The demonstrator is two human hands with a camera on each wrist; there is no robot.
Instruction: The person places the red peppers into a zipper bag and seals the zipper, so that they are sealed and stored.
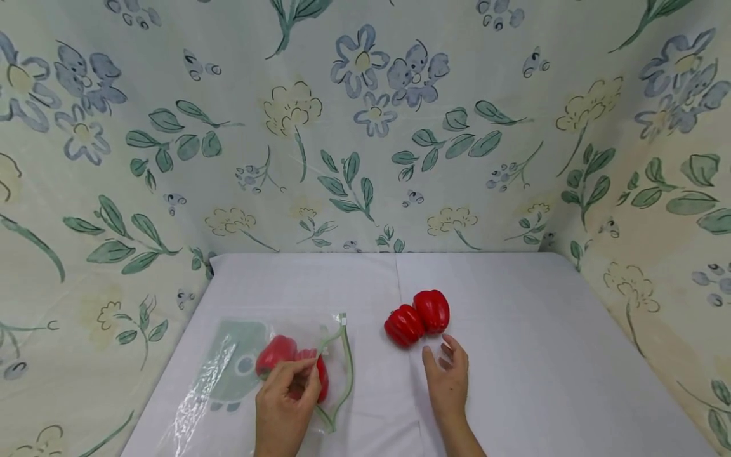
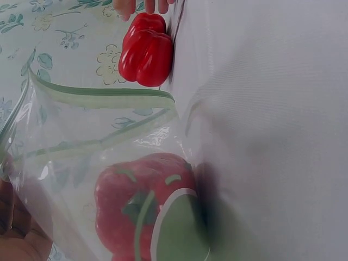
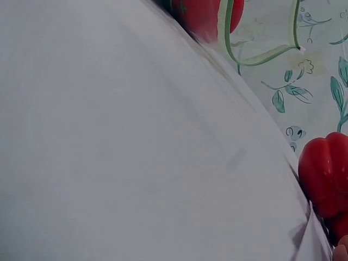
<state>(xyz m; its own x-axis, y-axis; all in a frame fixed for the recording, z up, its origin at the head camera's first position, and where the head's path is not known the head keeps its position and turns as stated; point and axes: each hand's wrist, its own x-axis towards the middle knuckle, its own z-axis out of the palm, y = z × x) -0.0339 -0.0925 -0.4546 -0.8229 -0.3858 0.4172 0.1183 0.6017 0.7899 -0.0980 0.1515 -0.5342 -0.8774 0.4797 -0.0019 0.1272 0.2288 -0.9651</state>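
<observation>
My left hand [image 1: 283, 406] pinches the top edge of a clear zip bag [image 1: 228, 343] with a green seal, lifting that side so its mouth gapes. Inside the bag are red bell peppers [image 2: 144, 190], one seen with its green stem in the left wrist view. To the right, two more red bell peppers, a nearer one [image 1: 404, 327] and a farther one [image 1: 432, 311], lie side by side on the cloth. Just in front of these is my right hand [image 1: 448, 381], its fingers loosely bent and spread, holding nothing. A fingertip [image 3: 341, 253] shows below a pepper in the right wrist view.
A white cloth [image 1: 531, 355] covers the table, with creases [image 1: 396, 273] across it. Flower-printed curtains [image 1: 365, 158] hang behind the table and at both sides.
</observation>
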